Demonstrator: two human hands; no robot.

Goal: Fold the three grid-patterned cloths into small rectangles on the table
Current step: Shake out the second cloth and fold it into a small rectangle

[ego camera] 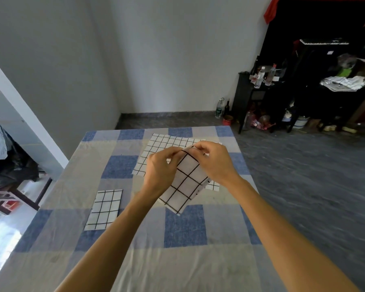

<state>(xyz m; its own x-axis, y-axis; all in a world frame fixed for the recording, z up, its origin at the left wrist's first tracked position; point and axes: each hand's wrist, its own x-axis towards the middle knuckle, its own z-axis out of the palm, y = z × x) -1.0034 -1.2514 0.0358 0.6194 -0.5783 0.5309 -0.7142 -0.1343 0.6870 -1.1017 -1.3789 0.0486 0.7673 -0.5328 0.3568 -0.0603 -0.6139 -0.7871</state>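
Both hands pinch the far edge of a white, black-gridded cloth [183,182] folded to a hanging strip: left hand [159,167] and right hand [214,160] grip it close together above the blue-and-beige checked tablecloth [185,226]. Its layers look misaligned near the lower right, so a loose pinch could let them slide apart and skew the next fold. A flat, unfolded grid cloth [167,144] lies beneath, farther off; a folded one [104,208] rests near left

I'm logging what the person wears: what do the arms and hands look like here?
Both forearms are bare all the way to the bottom edge, with no sleeves showing. The left hand and right hand wear no gloves, and no rings, watch or bracelet can be seen.
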